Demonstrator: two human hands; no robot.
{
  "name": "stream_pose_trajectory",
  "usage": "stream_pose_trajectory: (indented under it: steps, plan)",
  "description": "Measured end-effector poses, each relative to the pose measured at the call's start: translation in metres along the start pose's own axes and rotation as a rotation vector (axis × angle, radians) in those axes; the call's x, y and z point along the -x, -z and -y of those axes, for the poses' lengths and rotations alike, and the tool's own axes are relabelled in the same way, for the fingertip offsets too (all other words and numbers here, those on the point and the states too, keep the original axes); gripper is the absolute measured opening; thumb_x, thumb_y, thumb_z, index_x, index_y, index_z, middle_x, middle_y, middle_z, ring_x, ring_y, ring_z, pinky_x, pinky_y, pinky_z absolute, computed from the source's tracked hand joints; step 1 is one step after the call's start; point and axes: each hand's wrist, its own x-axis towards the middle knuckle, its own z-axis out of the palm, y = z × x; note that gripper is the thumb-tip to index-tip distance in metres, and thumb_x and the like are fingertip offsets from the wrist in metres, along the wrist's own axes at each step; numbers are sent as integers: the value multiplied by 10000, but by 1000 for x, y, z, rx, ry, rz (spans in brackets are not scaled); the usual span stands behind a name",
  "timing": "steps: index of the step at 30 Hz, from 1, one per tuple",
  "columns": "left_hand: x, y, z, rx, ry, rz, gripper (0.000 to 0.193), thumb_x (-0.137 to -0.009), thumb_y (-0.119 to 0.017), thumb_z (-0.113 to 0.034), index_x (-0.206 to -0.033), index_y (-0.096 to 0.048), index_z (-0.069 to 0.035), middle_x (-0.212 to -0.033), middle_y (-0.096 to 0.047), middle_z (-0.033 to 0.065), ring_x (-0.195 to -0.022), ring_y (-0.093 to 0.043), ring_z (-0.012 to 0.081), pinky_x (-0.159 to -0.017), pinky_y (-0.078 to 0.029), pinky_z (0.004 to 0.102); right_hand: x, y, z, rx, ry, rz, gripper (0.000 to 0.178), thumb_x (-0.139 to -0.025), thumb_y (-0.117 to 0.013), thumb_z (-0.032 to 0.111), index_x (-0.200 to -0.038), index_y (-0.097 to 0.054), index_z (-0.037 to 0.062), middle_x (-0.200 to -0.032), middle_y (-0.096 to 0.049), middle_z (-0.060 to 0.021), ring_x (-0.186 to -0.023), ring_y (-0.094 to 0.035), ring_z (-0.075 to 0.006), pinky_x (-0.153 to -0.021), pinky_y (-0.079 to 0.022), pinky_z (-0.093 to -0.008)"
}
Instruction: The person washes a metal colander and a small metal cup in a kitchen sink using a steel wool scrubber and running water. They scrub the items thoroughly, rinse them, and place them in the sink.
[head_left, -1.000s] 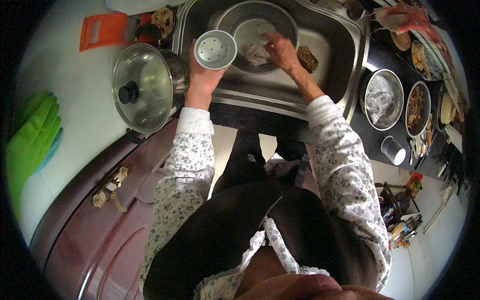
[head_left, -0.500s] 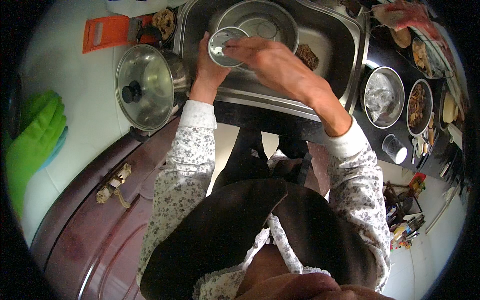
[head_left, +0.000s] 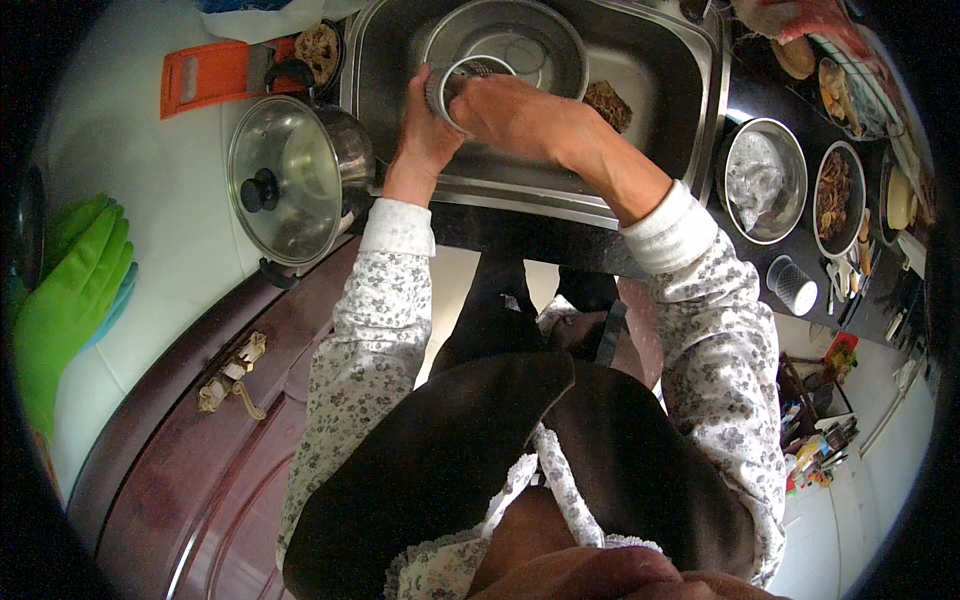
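In my left hand I hold a small silvery metal cup above the near left part of the sink, with its mouth tipped toward the right. The fingers of my right hand reach into the cup's mouth, so their tips are hidden and I cannot make out whether they hold anything. Just beyond both hands a wide metal bowl rests in the sink, with a little clear liquid apparently in it. A brown, rough-textured clump lies on the sink floor to the bowl's right.
Left of the sink stands a lidded pot, with an orange grater behind it and green rubber gloves farther left. On the right counter are a metal bowl with a clear plastic bag, a bowl of brown pieces and a ribbed cup.
My right hand has moved down into the cup's mouth, where its fingers were over the rim before. The cup has tilted and shifted slightly right. My left hand keeps its hold.
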Motion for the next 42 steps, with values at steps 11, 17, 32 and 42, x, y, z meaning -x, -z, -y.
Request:
stream_pose_trajectory:
  steps: [11, 17, 32, 42]
  plan:
    - [0, -3, -2, -80, -31, -59, 600, -936, -342, -558, -1124, -598, -50, -1116, -636, 117, -1067, -579, 261, -952, -421, 413, -5, -12, -8, -51, 39, -7, 141, -810, -549, 19, -871, -665, -34, -862, -656, -239, -793, -664, -339, -684, -543, -405]
    - [3, -4, 0, -88, -33, -75, 566, -949, -345, -531, -1090, -612, -51, -1067, -650, 103, -1033, -593, 256, -933, -434, 414, -3, -43, -22, 221, 146, -141, 127, -784, -571, -29, -858, -673, -41, -918, -667, -212, -898, -656, -326, -738, -563, -376]
    - [-3, 15, 8, -435, -202, 16, 528, -950, -343, -524, -1165, -561, -93, -1144, -610, 72, -1107, -556, 220, -931, -440, 409, 3, -55, -20, 159, 141, -363, 98, -747, -625, 31, -804, -690, -15, -875, -677, -197, -816, -664, -324, -696, -539, -388]
    - [0, -6, -6, -161, -84, -15, 495, -979, -320, -438, -1122, -601, -57, -1109, -631, 90, -1025, -588, 215, -895, -460, 369, 25, -9, 13, 108, -33, -114, 183, -785, -572, 6, -944, -653, -36, -1115, -627, -184, -988, -612, -335, -828, -508, -376]
